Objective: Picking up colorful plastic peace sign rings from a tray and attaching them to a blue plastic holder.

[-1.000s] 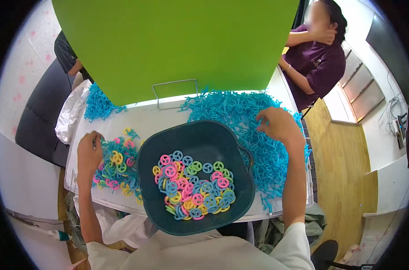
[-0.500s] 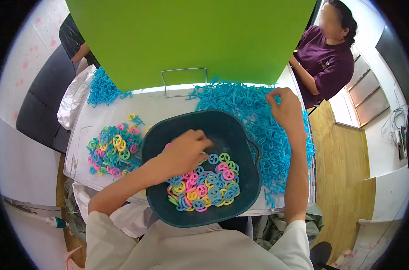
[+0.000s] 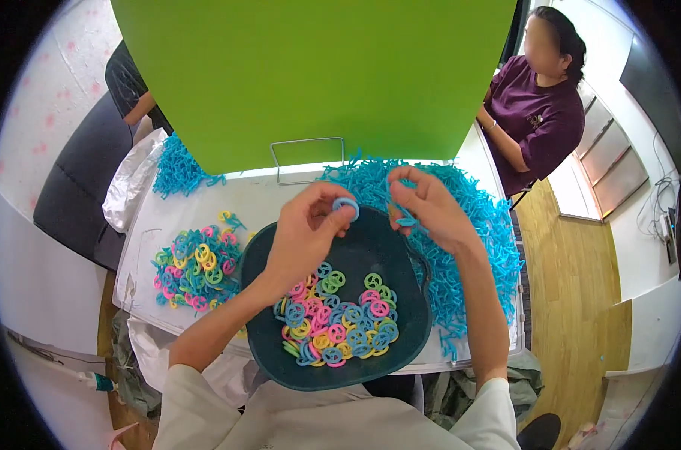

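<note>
L hand, tub's 11 o'clock, pinching blue wheel; R hand, 1 o'clock, gripping small blue pc. Best: light fingertip grip, wheel ctr unblocked.

The left hand pinches a blue ring; near it, the right hand holds a blue piece at its fingertips. Below both grips sits a dark basin of multicoloured wheels. Well left of the left grip, a mixed-colour pile lies on the white table; a heap of blue pieces spreads under and right of the right grip. Beyond both stands a green panel.
</note>
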`<state>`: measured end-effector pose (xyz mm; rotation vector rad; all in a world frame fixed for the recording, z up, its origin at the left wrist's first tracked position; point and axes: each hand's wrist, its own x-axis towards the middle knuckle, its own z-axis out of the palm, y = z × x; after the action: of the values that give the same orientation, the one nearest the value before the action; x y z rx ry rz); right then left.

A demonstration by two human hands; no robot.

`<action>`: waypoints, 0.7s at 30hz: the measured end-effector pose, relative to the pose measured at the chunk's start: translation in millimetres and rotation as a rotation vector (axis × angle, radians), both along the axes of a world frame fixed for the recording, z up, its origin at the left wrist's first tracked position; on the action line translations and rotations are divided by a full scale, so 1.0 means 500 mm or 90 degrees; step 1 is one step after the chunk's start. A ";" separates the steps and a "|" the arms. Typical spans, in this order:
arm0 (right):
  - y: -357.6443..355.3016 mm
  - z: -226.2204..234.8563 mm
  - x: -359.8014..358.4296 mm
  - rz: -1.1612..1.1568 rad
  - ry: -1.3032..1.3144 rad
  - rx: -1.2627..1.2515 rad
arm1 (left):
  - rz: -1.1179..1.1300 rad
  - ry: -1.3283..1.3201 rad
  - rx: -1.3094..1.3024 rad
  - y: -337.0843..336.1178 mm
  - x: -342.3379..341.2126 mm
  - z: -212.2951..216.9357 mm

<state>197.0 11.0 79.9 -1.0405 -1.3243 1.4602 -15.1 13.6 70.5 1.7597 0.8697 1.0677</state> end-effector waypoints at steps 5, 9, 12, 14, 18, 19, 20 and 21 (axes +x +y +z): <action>-0.012 -0.008 -0.022 0.108 0.028 -0.086 | -0.118 -0.145 -0.121 0.002 0.012 0.033; -0.011 -0.015 -0.030 0.138 0.085 -0.119 | -0.148 -0.099 -0.175 0.001 0.010 0.012; -0.007 -0.013 -0.024 0.175 0.149 -0.147 | -0.096 -0.115 -0.217 0.001 0.011 0.010; -0.010 -0.002 -0.027 0.194 0.160 -0.160 | -0.061 -0.137 -0.240 0.004 0.009 0.010; -0.016 -0.009 -0.032 0.144 -0.050 0.061 | -0.062 -0.146 -0.277 0.013 -0.003 0.008; -0.015 -0.014 -0.032 0.141 -0.113 0.204 | -0.056 -0.143 -0.293 0.014 -0.004 0.009; -0.016 -0.014 -0.038 0.143 -0.114 0.205 | -0.055 -0.144 -0.292 0.014 -0.007 0.009; -0.019 -0.008 -0.051 0.090 -0.054 0.188 | -0.081 -0.182 -0.342 0.016 -0.010 0.008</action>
<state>171.4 1.6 75.7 -0.8372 -1.6462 1.2819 -20.2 21.4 74.5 1.1669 0.7648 0.8717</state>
